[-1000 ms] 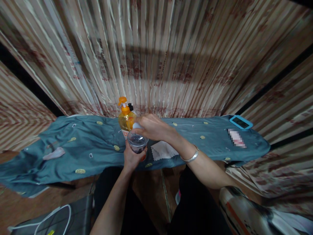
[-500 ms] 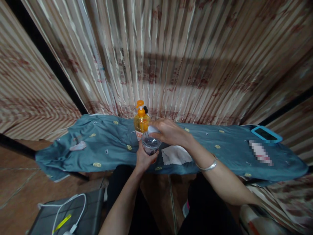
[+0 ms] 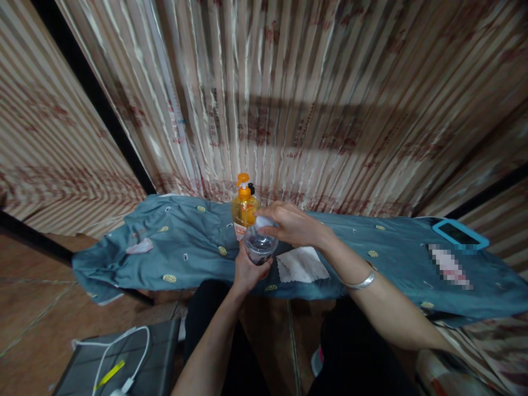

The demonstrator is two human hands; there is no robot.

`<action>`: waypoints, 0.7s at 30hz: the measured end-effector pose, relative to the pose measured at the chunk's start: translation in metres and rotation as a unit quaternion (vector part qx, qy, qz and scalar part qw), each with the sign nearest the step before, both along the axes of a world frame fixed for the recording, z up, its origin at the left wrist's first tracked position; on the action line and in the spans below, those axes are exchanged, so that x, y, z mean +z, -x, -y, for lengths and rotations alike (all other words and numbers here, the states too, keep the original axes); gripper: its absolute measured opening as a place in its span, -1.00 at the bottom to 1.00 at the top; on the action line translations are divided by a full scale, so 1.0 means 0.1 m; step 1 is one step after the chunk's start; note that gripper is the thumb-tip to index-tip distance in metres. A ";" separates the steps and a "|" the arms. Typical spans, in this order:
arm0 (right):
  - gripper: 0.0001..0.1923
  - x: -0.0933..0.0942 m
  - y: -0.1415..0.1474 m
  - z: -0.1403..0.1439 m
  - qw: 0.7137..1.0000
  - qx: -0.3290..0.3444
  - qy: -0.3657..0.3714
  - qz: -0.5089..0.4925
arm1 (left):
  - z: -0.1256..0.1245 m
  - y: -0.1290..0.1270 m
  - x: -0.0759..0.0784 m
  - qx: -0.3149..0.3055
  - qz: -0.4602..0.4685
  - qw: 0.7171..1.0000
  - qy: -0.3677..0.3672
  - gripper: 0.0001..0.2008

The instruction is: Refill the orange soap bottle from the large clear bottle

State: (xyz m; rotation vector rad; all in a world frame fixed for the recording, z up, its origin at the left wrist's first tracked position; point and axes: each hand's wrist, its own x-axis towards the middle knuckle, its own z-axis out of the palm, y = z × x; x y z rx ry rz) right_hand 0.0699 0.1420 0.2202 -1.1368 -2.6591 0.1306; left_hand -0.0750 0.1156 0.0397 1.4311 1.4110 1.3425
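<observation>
My left hand [image 3: 246, 270] comes up from below, its grip clamped round the lower body of a clear plastic bottle [image 3: 259, 246]; the bottle stands upright, held just above the near edge of the desk. My right hand [image 3: 291, 224] reaches in from the right and sits over the bottle's top, fingers [image 3: 270, 212] curled together on the white cap [image 3: 262, 222]. Cannot tell whether the cap is seated or loose under them. Silver bangle [image 3: 359, 282] on my right wrist.

Desk is draped in a teal cloth [image 3: 190, 247] with small yellow oval motifs, hanging crumpled over the left end. Directly behind the bottle, near the far edge: an orange pump dispenser [image 3: 244, 206], upright, with a small black-topped item just beside its nozzle, too small to identify. Just right of the bottle, lying flat on the cloth under my right forearm: a white square wipe [image 3: 301, 264]. Far left on the cloth, a small pale pink object [image 3: 141, 246], shape unclear. Far right end: a phone in a blue case [image 3: 460, 235], face up, and near it a blurred pale patch I cannot make out.

Behind the desk, a striped beige and red curtain [image 3: 313, 110] fills the background. Floor at lower left: a dark grey box [image 3: 157, 357] with a white cable [image 3: 124, 352] looped on it. My legs, in black, are below the desk's edge.
</observation>
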 end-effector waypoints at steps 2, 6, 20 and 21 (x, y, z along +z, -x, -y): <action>-0.77 0.01 -0.01 -0.01 1.000 0.015 0.009 -0.002 | 0.00 0.00 0.01 -0.002 0.002 1.000 -0.001 -0.14; -0.73 0.02 -0.01 -0.02 1.000 0.020 0.018 -0.005 | 0.00 0.00 0.01 -0.005 0.005 1.000 0.000 -0.15; -0.73 0.00 -0.02 -0.03 0.999 0.005 0.040 -0.008 | 0.00 -0.01 -0.05 -0.004 0.020 1.000 -0.012 -0.16; -0.72 0.00 -0.03 -0.03 0.999 0.008 0.044 -0.010 | 0.00 -0.01 -0.06 -0.004 0.023 1.000 -0.011 -0.15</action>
